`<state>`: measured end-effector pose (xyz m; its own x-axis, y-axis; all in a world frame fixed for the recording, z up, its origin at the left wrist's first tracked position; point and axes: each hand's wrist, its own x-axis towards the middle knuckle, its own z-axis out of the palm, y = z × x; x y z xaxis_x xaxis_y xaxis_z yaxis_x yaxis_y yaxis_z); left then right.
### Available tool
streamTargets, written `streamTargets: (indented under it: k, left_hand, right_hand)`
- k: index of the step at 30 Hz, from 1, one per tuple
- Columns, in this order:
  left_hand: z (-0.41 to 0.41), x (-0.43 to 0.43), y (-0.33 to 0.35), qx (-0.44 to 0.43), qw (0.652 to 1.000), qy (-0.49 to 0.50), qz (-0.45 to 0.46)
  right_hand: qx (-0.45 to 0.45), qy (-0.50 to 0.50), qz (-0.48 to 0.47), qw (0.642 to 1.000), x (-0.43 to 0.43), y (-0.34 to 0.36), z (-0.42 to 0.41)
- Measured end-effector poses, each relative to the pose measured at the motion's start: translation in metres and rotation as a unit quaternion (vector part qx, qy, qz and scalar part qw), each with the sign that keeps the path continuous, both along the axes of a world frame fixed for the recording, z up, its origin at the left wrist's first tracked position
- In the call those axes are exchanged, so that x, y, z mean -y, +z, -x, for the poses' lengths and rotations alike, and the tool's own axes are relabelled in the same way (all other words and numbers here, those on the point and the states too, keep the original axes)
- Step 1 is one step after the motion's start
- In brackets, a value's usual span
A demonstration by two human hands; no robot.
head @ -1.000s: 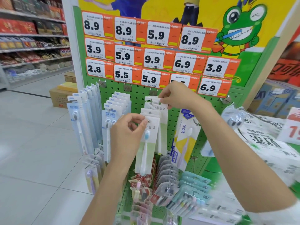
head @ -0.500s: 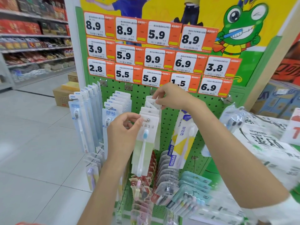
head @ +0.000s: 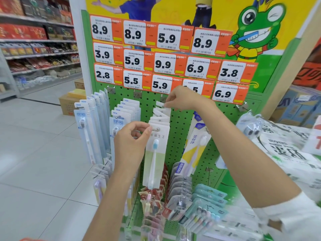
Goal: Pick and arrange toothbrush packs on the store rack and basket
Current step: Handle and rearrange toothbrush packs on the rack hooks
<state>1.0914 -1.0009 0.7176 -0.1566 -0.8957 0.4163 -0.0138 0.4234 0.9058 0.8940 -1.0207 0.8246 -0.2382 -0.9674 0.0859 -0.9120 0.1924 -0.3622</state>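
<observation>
A green pegboard rack carries several rows of toothbrush packs on hooks. On the middle hook hangs a row of white-and-green packs; the front pack shows a blue-headed brush. My left hand pinches the top left corner of that front pack. My right hand pinches the top of the rearmost packs on the same hook, close to the pegboard. Blue-white packs hang to the left, and a yellow-white pack hangs to the right.
Orange price tags cover the board above the hooks. Lower hooks hold red packs and teal multi-packs. Tall blue packs hang at the rack's left edge. White bagged goods lie right. Cardboard boxes stand on the floor behind.
Both hands stay on the same hook's packs. The row has spread a little, and my left hand has shifted slightly along the front pack's top.
</observation>
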Motion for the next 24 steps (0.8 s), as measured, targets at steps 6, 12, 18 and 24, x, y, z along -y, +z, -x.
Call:
streamTargets:
  k: [6, 12, 18, 24]
  left_hand:
    - [0.001, 0.0, 0.001, -0.008, 1.0, -0.005, -0.006]
    - [0.002, -0.003, 0.001, -0.01, 1.0, -0.009, -0.005]
    - [0.002, -0.006, -0.001, -0.005, 1.0, -0.004, -0.001]
    - [0.003, -0.012, 0.0, -0.003, 1.0, -0.012, 0.002]
  right_hand:
    - [0.06, -0.014, -0.023, 0.998, 0.006, 0.002, 0.001]
    - [0.1, -0.073, -0.056, 0.991, 0.008, 0.01, -0.005]
    - [0.021, -0.096, -0.026, 0.995, 0.001, 0.011, -0.005]
    - [0.014, -0.107, 0.019, 0.994, -0.015, 0.004, -0.006]
